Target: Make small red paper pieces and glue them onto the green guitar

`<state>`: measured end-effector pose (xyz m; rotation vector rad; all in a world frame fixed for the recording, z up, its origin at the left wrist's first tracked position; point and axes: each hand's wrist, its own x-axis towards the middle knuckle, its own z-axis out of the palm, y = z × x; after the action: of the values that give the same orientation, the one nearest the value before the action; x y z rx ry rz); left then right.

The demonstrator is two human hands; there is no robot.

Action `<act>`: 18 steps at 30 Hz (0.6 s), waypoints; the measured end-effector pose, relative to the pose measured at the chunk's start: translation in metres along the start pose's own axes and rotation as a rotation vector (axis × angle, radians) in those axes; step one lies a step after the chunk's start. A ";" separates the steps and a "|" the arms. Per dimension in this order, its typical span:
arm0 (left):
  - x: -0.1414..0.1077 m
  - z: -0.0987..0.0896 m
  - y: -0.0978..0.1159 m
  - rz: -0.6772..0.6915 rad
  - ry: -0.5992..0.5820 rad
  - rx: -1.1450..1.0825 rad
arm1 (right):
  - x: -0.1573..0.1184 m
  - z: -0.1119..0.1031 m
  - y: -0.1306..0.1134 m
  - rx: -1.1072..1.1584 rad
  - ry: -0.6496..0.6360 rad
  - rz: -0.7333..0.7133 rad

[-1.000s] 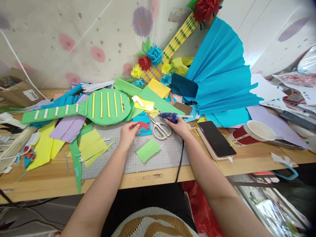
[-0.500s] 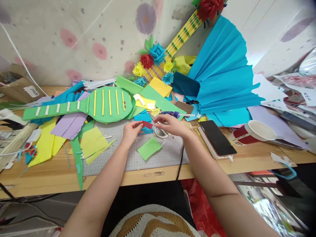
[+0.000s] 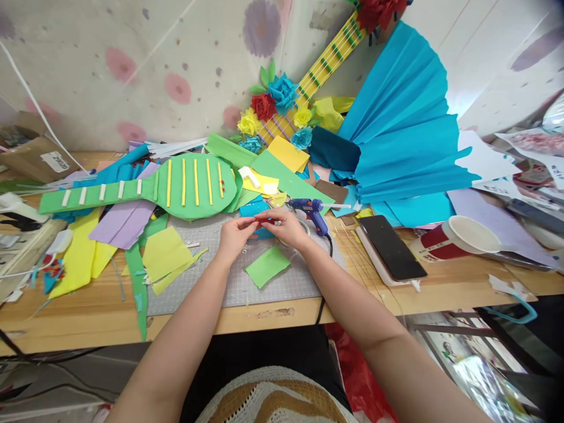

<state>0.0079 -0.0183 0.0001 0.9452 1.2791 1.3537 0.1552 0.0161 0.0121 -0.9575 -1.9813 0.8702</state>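
Over the grey cutting mat (image 3: 194,288), my left hand (image 3: 234,239) pinches a small red paper piece (image 3: 267,221) between thumb and fingers. My right hand (image 3: 288,229) has its fingers closed on the other end of the same piece, and the fingertips of both hands nearly meet. Most of the red paper is hidden by the fingers. Just right of my right hand lies a blue hot glue gun (image 3: 314,215) with its cord trailing down. A green paper rectangle (image 3: 268,267) rests on the mat below my hands. Behind them is a green paper lute (image 3: 196,197) with yellow strips.
A phone (image 3: 391,247) and a red-and-white paper cup (image 3: 453,238) stand to the right. Yellow paper (image 3: 167,255) lies at left on the mat. Behind, a blue pleated paper fan (image 3: 405,135) and a yellow flower-decorated paper guitar (image 3: 326,61) lean near the wall.
My right hand has moved left and closed on the red paper, which was held by my left hand alone. The glue gun is now uncovered.
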 end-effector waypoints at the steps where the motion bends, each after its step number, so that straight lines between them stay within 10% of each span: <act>1: 0.000 0.000 0.000 -0.004 -0.001 -0.003 | 0.000 0.000 0.001 -0.007 0.006 -0.015; 18: 0.001 -0.002 0.007 -0.166 0.034 -0.145 | -0.008 -0.002 -0.005 -0.615 -0.072 -0.289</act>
<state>0.0047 -0.0177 0.0065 0.7037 1.2390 1.3174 0.1586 0.0081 0.0143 -0.9323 -2.4312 0.1260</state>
